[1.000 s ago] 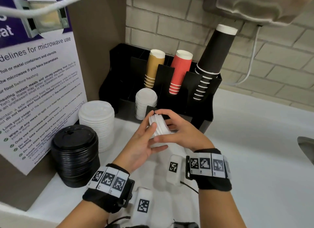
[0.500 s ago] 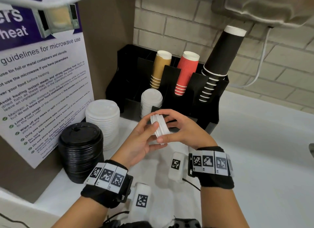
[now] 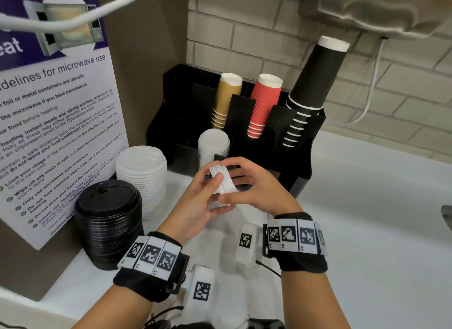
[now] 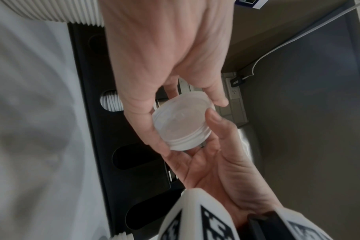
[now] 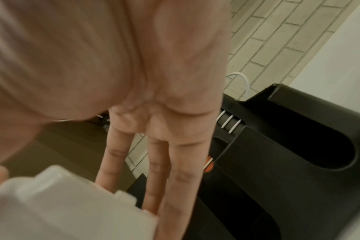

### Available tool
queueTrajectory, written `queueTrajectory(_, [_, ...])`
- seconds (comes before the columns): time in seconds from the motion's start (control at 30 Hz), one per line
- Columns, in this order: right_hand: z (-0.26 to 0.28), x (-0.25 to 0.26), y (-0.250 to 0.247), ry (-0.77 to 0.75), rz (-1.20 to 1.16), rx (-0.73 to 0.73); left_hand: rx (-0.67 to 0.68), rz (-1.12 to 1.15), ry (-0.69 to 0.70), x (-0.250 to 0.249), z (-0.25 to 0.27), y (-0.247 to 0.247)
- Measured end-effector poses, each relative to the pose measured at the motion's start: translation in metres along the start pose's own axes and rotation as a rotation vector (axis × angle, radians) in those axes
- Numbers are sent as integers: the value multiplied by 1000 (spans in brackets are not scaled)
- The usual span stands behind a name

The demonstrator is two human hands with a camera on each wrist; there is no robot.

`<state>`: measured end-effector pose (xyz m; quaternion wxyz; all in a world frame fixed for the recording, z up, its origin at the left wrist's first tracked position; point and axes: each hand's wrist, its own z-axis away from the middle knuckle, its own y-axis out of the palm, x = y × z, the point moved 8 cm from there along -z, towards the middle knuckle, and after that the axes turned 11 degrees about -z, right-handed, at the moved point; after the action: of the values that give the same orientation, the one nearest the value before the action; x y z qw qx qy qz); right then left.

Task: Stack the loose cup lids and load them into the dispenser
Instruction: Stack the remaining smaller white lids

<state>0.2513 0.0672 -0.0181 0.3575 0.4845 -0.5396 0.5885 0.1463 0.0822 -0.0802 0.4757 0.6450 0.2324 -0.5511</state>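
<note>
While both hands grip lids (image 3: 223, 181), dispenser (image 3: 303, 157) adjoins.

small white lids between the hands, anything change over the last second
Almost nothing: the small stack of white plastic lids is still held on edge between the left hand and right hand, in front of the black dispenser. Only the camera shifted.

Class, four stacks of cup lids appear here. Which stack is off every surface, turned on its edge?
The small white plastic lid stack, held between the left hand and right hand. The black stack and two other white stacks stand upright.
</note>
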Motion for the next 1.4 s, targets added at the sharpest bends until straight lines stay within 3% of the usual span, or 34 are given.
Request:
queueTrajectory(0.1, [-13, 7, -7, -33, 8, -58, -58, 36, 2, -1, -3, -8])
queueTrajectory(0.27, [-59, 33, -39, -198, 122, -328, -258, 138, -68, 5, -5, -31])
queueTrajectory(0.57, [-141, 9, -31, -3, 450, -188, -281, 100, -137, 14, -1, -37])
queueTrajectory(0.73, [-142, 3, -21, 20, 556, -147, -303, 96, -151, 15, -1, -42])
queueTrajectory(1.07, [-127, 5, -5, -108, 836, -243, -303, 99, -153, 17, -2, -40])
queueTrajectory(1.23, [-123, 4, -5, -62, 880, -255, -302, 102, -153, 17, -3, -40])
queueTrajectory(1.3, [-117, 9, -8, -59, 849, -264, -297, 103, -151, 17, -4, -40])
queueTrajectory(1.4, [-82, 29, -37, -171, 581, -479, -278, 107, -149, 15, -6, -38])
